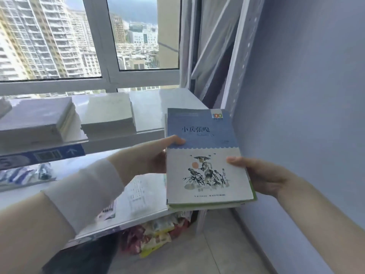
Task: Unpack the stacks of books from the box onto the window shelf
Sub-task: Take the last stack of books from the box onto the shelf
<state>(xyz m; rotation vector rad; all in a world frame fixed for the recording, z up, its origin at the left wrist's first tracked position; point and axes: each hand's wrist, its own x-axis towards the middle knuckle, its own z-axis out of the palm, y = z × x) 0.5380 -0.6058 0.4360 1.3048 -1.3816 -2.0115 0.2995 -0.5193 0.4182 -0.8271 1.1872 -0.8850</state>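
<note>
1. Books point(205, 161), a small stack, are held in the air just below the shelf's point(154, 107) front edge near its right end, long axis pointing at the window.
2. Its left edge is gripped by the left hand point(152, 155), its right edge by the right hand point(262, 175).
3. Bare shelf lies ahead and above, right of two stacks point(108, 113); both hands are equally near.

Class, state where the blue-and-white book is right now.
Right of centre in the head view, the book is held between the left hand and right hand, by the shelf's right end.
</note>
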